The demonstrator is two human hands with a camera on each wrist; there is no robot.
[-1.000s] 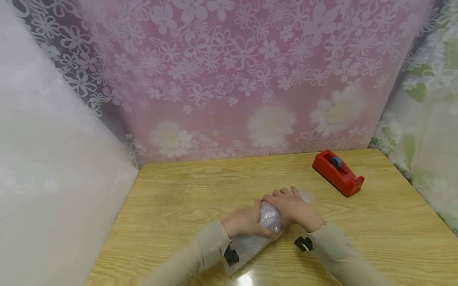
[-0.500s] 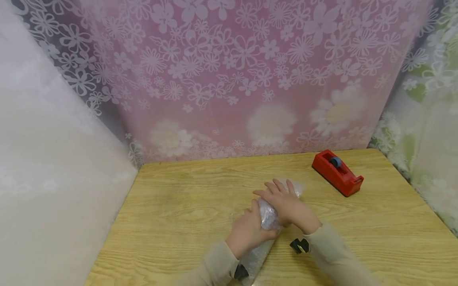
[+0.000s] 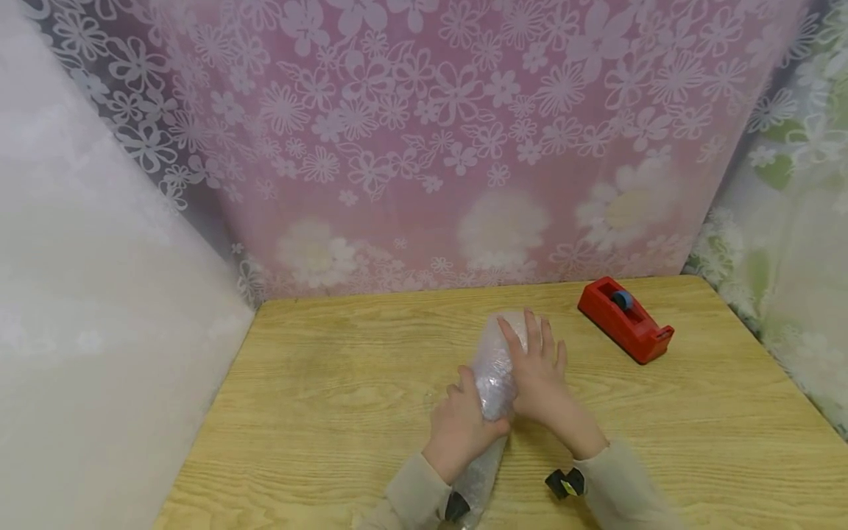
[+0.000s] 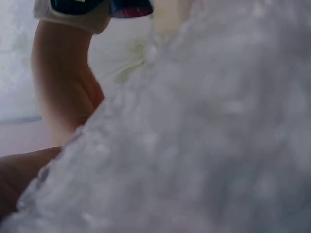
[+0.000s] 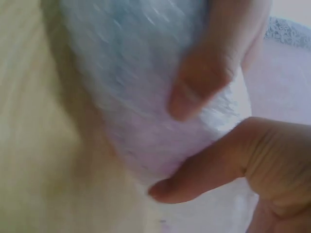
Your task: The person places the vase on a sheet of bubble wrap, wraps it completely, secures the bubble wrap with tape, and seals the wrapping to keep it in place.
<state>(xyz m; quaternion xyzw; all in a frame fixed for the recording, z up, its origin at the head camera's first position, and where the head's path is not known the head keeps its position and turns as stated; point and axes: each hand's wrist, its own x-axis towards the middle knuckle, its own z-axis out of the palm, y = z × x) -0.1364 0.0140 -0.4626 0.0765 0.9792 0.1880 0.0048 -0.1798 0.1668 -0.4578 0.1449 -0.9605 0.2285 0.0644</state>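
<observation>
A long bundle in clear bubble wrap (image 3: 493,386) lies on the table, running from near the front edge towards the back. What is inside looks pale and cannot be told. My left hand (image 3: 457,427) grips the bundle's middle, thumb on the near right side and fingers on the left. The right hand (image 3: 543,383) rests on the far part with its fingers spread and straight over the wrap. Both thumbs touch the wrapped side in the right wrist view, where the bundle (image 5: 126,68) tapers downwards. Blurred bubble wrap (image 4: 194,136) fills most of the left wrist view.
A red tape dispenser (image 3: 626,320) with a blue-cored roll stands at the back right of the wooden table (image 3: 318,383). Pink floral sheeting (image 3: 424,147) hangs behind the table, and pale sheeting (image 3: 99,294) closes off the left side.
The right hand has slid away along the bundle, its fingers straightening and spreading. The wrap's far end now lies flatter beneath them, and the bundle has turned more upright in view. The left hand keeps its grip.
</observation>
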